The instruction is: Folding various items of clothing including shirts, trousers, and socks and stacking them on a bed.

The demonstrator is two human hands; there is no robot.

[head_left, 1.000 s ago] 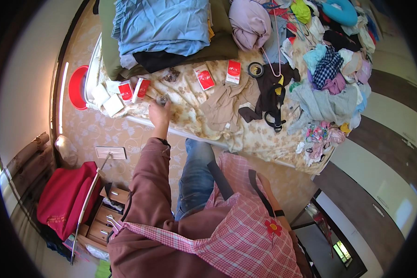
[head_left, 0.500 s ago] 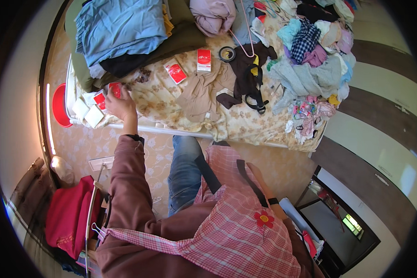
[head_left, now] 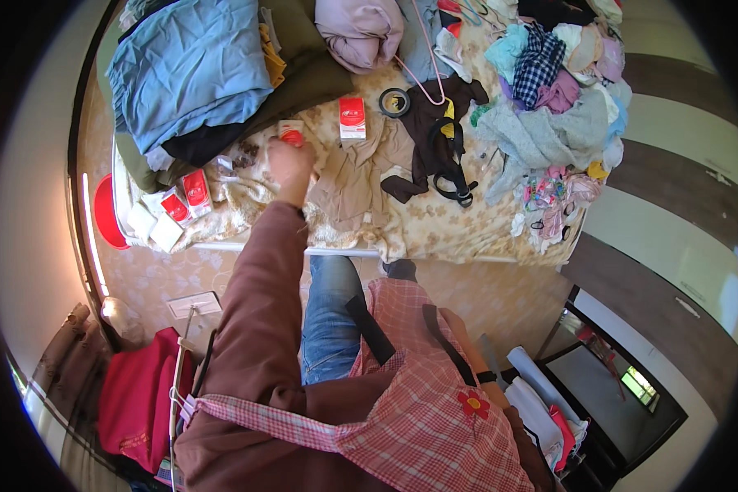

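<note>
One red basin [head_left: 108,213] stands by the bed [head_left: 467,239], then come two white squares [head_left: 166,234] and two red packets [head_left: 196,194]. The left hand [head_left: 290,170] is at a third packet [head_left: 291,129], fingers over its near edge; I can't tell whether they grip. Farther right lie a fourth packet [head_left: 353,120] and a black ring [head_left: 384,103]. The right hand [head_left: 454,325] is half hidden by the apron [head_left: 435,402]; I can't tell its shape.

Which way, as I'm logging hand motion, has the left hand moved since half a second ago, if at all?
Yes: the left hand went right along the bed, away from the red basin.
</note>
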